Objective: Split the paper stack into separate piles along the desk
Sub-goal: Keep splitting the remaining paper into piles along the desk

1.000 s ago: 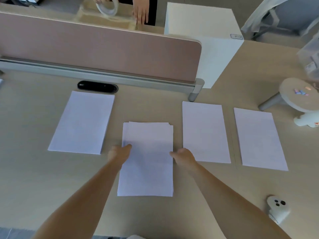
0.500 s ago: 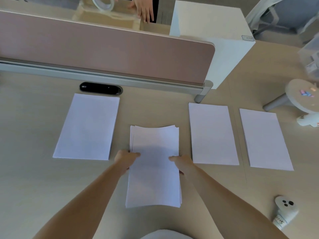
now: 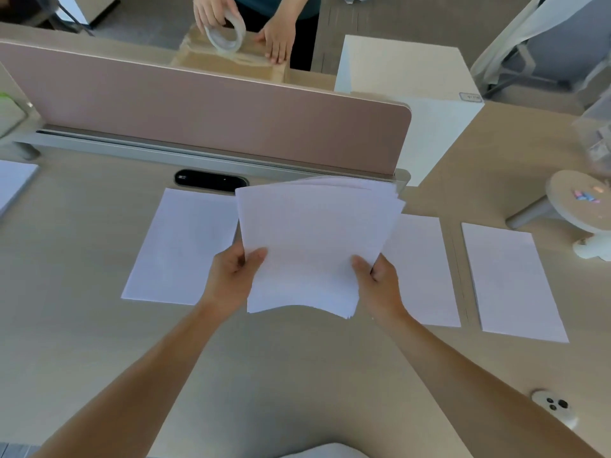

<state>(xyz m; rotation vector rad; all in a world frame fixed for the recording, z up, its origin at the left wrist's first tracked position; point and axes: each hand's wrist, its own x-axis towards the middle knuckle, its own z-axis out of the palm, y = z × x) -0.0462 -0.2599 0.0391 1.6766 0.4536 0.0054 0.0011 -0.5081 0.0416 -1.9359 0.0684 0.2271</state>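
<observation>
Above the desk, left hand and right hand pinch the paper stack; next, probably peeling off another pile.

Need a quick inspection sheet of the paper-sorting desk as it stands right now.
Surface: light wood desk, flat.
Job's things: paper stack held above the desk, top edges fanned; left pile, middle pile (partly hidden behind the stack) and right pile lie flat; more paper at the far left edge.
Clutter: white controller; round stand with small coloured bits; black slot.
Hands: left hand grips the stack's left edge, right hand its right edge.
Cables: nothing seen.
Surroundings: pink divider; behind it, another person's hands with a tape roll on a cardboard box; white cabinet.
</observation>
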